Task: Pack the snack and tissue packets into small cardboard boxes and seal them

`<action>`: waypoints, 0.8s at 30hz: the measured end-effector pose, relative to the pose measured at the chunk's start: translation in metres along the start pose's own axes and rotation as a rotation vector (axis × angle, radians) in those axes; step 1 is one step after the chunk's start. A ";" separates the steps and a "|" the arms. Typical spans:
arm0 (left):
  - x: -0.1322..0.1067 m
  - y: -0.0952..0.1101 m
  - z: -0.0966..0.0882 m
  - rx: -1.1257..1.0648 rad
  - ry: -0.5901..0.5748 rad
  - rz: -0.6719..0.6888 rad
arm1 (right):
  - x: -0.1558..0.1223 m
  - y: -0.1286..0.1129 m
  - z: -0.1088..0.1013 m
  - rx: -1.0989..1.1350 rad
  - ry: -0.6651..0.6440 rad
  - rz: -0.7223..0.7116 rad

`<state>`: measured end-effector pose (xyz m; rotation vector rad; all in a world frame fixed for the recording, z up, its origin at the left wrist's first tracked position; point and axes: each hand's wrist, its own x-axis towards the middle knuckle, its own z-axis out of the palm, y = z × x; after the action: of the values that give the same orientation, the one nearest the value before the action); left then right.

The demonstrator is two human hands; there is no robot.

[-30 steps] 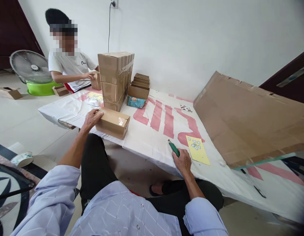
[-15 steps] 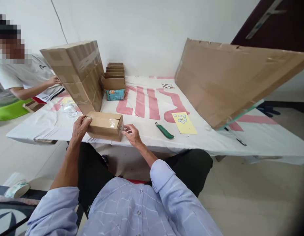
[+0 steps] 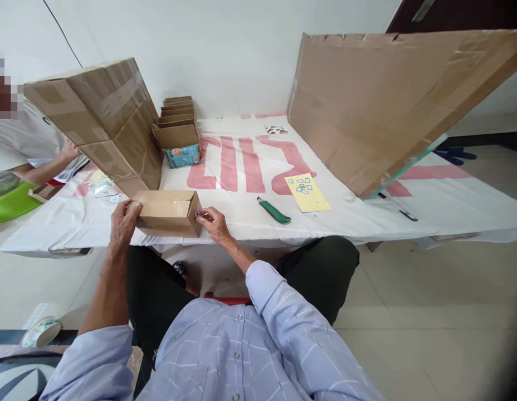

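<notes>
A small closed cardboard box (image 3: 169, 214) lies lengthwise at the table's front edge, with a shiny patch of tape on its top. My left hand (image 3: 123, 221) grips the box's left end, thumb on top. At the opposite end, the fingertips of my right hand (image 3: 214, 223) are pinched together on a small shiny bit that looks like clear tape; the fingers partly hide it. A green utility knife (image 3: 274, 210) rests to the right of that hand. Beyond the knife lies a yellow card (image 3: 307, 192) with pale shapes on it.
Stacked taped cartons (image 3: 120, 120) rise at the left, beside a row of open boxes (image 3: 177, 133) and a blue packet (image 3: 183, 156). A large cardboard sheet (image 3: 379, 100) leans at right near a black pen-like item (image 3: 398, 207). Another person's hand (image 3: 69, 150) is by the cartons.
The view has shifted, so most things on the table appear further left. My left hand still holds the box; my right fingertips are now closer against its right end.
</notes>
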<state>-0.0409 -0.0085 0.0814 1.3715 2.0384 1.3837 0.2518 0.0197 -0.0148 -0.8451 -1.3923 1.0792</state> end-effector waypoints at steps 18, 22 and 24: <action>-0.007 0.010 0.007 0.037 -0.020 0.007 | -0.014 -0.013 0.001 -0.347 0.045 -0.242; -0.007 0.007 0.008 0.048 -0.013 0.014 | -0.014 -0.012 -0.001 -0.318 0.064 -0.216; -0.007 0.008 0.008 0.055 -0.013 0.011 | -0.013 -0.011 -0.003 -0.272 0.089 -0.187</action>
<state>-0.0281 -0.0092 0.0824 1.4120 2.0781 1.3290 0.2570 0.0041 -0.0089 -0.9243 -1.5307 0.7114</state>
